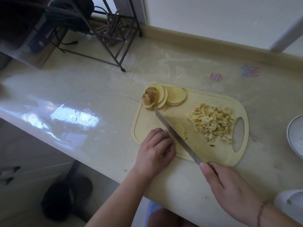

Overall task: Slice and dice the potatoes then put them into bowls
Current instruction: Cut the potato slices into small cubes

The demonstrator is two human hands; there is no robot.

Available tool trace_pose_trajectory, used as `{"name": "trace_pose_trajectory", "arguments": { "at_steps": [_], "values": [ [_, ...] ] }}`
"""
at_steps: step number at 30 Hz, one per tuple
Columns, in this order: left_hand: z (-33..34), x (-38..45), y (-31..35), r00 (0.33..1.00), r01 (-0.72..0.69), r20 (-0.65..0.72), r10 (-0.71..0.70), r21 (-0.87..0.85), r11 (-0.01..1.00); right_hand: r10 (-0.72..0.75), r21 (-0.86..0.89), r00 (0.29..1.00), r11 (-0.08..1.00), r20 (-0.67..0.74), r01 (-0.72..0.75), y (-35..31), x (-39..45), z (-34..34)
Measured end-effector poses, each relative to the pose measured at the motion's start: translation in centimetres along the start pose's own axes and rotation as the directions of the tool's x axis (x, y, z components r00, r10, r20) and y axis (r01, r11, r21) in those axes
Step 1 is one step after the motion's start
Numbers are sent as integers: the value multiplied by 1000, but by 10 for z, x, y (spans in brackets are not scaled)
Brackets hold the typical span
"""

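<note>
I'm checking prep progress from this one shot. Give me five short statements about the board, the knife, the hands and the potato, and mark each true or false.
1. The right hand holds the knife. True.
2. The diced potato lies in the bowl. False: the pile lies on the cutting board, near its handle hole; the bowl stands off the board at the right edge of the view.
3. Round potato slices lie at the board's far end. True.
4. The left hand lies flat on the counter, away from the board. False: its fingers are curled on the board, against the blade.
5. All the potato is already diced. False: slices and an end piece with skin remain uncut.
</note>
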State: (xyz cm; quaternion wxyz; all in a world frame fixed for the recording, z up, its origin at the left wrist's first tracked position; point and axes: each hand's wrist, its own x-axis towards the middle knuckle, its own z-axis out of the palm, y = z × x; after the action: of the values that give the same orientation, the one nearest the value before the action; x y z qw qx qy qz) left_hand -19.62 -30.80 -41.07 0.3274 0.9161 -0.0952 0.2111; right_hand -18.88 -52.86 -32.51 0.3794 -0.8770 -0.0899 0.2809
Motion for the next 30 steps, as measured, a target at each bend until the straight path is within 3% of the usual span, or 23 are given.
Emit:
{"name": "trace_pose_trajectory", "arguments": {
  "at_steps": [7,21,30],
  "values": [
    [-2,-3,1,1000,4,-22,-4,9,1000,50,45,998,998,46,-53,-6,-7,-5],
    [-7,-6,2,999,51,-10,-51,-22,998,4,-48,999,999,49,-2,3,-22,4],
    [-6,-4,1,999,36,1,-36,-17,999,-26,3,999,1000,45,26,-5,0,8]
  ]
}}
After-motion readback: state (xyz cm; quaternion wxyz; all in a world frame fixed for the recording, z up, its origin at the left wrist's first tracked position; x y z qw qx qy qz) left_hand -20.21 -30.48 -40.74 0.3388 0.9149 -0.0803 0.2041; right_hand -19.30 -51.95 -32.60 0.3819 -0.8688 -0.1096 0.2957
